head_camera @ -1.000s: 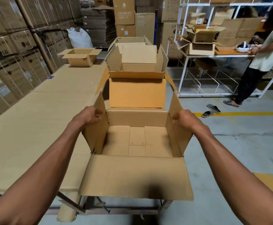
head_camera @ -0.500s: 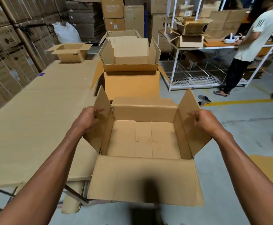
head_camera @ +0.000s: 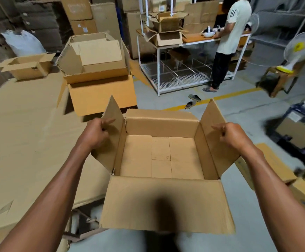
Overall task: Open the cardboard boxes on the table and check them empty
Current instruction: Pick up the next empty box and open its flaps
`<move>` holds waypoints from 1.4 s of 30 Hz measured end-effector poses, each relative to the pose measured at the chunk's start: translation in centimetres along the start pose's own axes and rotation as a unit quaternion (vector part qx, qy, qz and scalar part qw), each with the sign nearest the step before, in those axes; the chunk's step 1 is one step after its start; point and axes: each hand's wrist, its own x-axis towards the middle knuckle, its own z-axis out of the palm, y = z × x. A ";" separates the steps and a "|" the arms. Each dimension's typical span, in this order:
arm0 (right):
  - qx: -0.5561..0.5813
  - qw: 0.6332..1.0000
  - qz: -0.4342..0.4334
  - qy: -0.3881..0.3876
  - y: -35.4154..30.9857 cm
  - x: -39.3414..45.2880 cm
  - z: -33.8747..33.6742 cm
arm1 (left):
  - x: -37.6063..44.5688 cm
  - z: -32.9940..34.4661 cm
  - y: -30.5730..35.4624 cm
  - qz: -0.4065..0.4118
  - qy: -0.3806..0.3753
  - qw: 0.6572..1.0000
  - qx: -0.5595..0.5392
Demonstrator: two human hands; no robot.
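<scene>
An open cardboard box [head_camera: 162, 153] hangs in front of me past the table's right edge, all flaps spread and its inside bare. My left hand [head_camera: 94, 132] grips its left side flap. My right hand [head_camera: 233, 135] grips its right side flap. Behind it on the cardboard-covered table [head_camera: 26, 135] stands a stack of open boxes [head_camera: 99, 77]. A smaller open box [head_camera: 28, 65] sits at the table's far left.
A person [head_camera: 228, 42] stands at a white shelf bench [head_camera: 175, 44] holding more open boxes. Sandals [head_camera: 193, 100] lie by a yellow floor line. A fan [head_camera: 300, 50] on a stool and a blue pallet cart [head_camera: 297, 131] are on the right. Stacked cartons line the left wall.
I have swung the held box to the right, off the table's edge, and my view has turned right with it. Both hands keep their grip on the side flaps.
</scene>
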 end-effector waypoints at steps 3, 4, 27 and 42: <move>-0.013 0.999 0.028 0.008 4.5 0.5 -2.3 | 1.0 3.5 4.9 0.016 -0.010 1.000 0.004; -0.019 0.999 0.039 0.009 5.9 0.8 -3.1 | 1.4 4.8 6.5 0.023 -0.014 1.000 0.003; -0.051 0.993 0.102 0.014 23.3 23.6 -7.2 | 24.0 22.2 23.1 0.041 -0.017 0.999 -0.008; -0.042 0.999 0.033 0.008 23.0 54.7 -8.6 | 48.0 25.7 27.7 -0.018 0.041 0.999 -0.027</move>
